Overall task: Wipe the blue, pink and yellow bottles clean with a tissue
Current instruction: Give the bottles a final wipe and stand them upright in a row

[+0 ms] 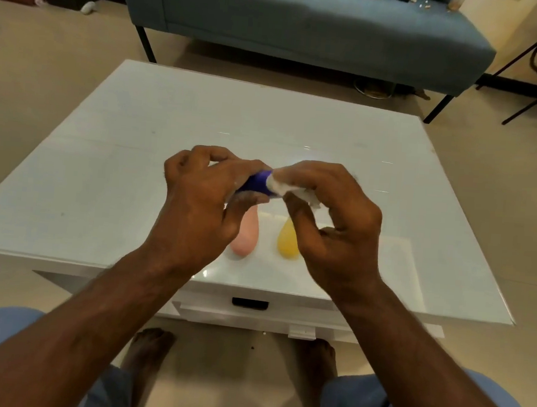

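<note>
Altogether three bottles (pixel 257 183), one tissue (pixel 283 186)

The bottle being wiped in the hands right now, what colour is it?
Blue, verging on purple; the bottle shows best in the head view, between both hands.

single head-worn wide-angle view, facing forward and down over a white table (pixel 103 158). both hands close at centre frame; knees at bottom edge, sofa (pixel 307 23) far at top.
</note>
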A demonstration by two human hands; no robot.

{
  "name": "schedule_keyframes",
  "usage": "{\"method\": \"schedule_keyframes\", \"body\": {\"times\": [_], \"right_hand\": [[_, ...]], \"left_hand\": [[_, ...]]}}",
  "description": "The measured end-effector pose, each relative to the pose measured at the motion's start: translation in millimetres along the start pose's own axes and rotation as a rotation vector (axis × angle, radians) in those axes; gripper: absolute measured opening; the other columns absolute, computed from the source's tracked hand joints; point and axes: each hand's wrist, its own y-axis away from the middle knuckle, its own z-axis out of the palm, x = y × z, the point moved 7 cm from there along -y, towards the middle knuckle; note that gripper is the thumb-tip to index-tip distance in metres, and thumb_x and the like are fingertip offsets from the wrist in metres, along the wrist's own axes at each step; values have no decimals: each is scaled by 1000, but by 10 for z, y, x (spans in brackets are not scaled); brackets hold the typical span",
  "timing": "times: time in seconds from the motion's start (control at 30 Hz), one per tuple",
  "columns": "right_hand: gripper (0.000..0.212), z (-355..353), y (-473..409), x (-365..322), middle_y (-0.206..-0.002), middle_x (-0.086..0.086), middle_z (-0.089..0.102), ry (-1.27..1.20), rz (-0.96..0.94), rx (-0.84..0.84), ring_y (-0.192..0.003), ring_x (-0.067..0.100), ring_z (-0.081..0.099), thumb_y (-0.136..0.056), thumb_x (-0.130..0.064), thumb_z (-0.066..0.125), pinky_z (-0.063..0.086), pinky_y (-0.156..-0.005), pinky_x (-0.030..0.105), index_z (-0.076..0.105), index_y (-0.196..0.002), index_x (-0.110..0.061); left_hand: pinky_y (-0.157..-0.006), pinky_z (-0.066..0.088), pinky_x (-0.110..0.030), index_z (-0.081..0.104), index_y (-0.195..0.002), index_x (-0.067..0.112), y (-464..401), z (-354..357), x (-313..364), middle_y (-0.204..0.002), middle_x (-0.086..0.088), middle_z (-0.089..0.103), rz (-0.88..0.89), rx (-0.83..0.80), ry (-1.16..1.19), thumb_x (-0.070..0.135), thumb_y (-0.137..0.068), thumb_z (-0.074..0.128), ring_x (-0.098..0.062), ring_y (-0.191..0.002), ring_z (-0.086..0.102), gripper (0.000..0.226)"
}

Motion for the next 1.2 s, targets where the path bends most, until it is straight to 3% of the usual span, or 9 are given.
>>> {"method": "schedule_keyframes", "body": {"times": [0.1,0.23,0.47,0.57,0.73,0.9,1.03,1.2], "right_hand": [[17,-110,-54,144,-110,-3,71,-16,105,65,-102,4,64,-95,0,75,51,-88,14,75,-112,-2],[19,-33,4,-33,-112,12,77,-2,-18,41,-107,20,70,-96,-6,72,56,-96,25,76,-113,2],[19,-69,-33,96,-110,13,78,36,37,74,-105,21,71,-96,-5,75,60,-90,34,77,-113,0],[21,-26,10,-16,-110,16,77,28,-25,53,-105,27,72,-96,-9,71,60,-92,32,77,-113,3],[19,-81,-21,122,-109,13,78,51,65,78,-104,21,70,-96,-5,75,60,-88,34,77,-113,0],[20,-32,25,-54,-109,16,77,50,-36,53,-104,26,70,-96,-7,73,59,-91,29,77,-113,3],[19,-93,-9,116,-109,13,77,83,67,78,-103,22,70,-96,-7,74,60,-88,33,77,-113,0],[18,-27,43,-88,-110,15,76,66,-77,23,-104,27,70,-96,-5,72,58,-92,29,78,-112,2]], "left_hand": [[-88,46,-59,63,-125,19,-43,-91,-84,-108,-9,68,-37,68,35,35,-88,64,-30,-104,57,40],[-96,37,-55,65,-124,17,21,7,62,-114,-8,68,16,-2,-24,34,-86,63,-33,-114,55,41],[-91,43,-59,63,-126,22,-24,-75,-102,-114,-7,67,-21,50,3,36,-88,65,-31,-113,55,41],[-94,38,-59,64,-123,17,18,-36,27,-113,-10,69,35,48,-20,30,-85,67,-35,-114,56,40],[-95,34,-46,65,-126,20,-27,-146,-95,-115,-9,67,-34,76,17,33,-89,67,-33,-116,53,39],[-95,32,-53,66,-123,16,19,-70,44,-115,-10,69,43,51,-58,30,-86,67,-34,-117,54,40],[-95,31,-41,65,-126,21,-33,-169,-96,-117,-9,66,-31,72,-3,34,-88,67,-33,-118,52,40],[-95,25,-39,66,-123,21,9,-53,31,-116,-6,66,26,-20,-37,34,-88,66,-32,-118,51,38]]}}
